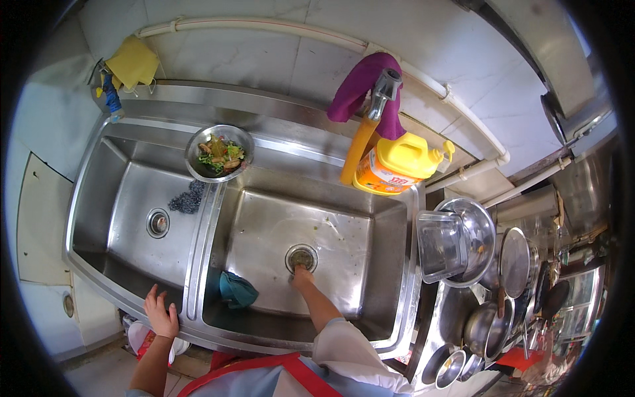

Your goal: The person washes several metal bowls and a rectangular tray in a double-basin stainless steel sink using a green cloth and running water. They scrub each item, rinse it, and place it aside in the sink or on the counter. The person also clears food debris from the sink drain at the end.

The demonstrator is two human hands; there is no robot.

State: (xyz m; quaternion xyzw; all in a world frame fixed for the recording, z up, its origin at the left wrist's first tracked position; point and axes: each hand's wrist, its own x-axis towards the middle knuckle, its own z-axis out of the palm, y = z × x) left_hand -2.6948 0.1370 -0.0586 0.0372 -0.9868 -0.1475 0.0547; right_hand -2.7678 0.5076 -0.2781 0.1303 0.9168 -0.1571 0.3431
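Deep in the right basin [278, 223] of a stainless steel double sink, my right hand [301, 278] reaches to the drain [301, 256]. Its fingertips are at the near edge of the drain opening, and whether they grip anything is hidden. My left hand [161, 313] rests at the front rim of the left basin [144, 193], fingers apart and holding nothing. A crumpled teal cloth [239, 290] lies in the right basin's near left corner. Beside the left basin's drain [158, 223] sits a dark scouring pad [187, 198].
A metal bowl [190, 166] of food scraps stands on the back ledge. Behind the right basin are a yellow detergent jug [392, 166], the faucet [384, 92] and a purple cloth [349, 97]. At right, a clear plastic container [440, 245] rests in a metal basin [483, 233], near several pans.
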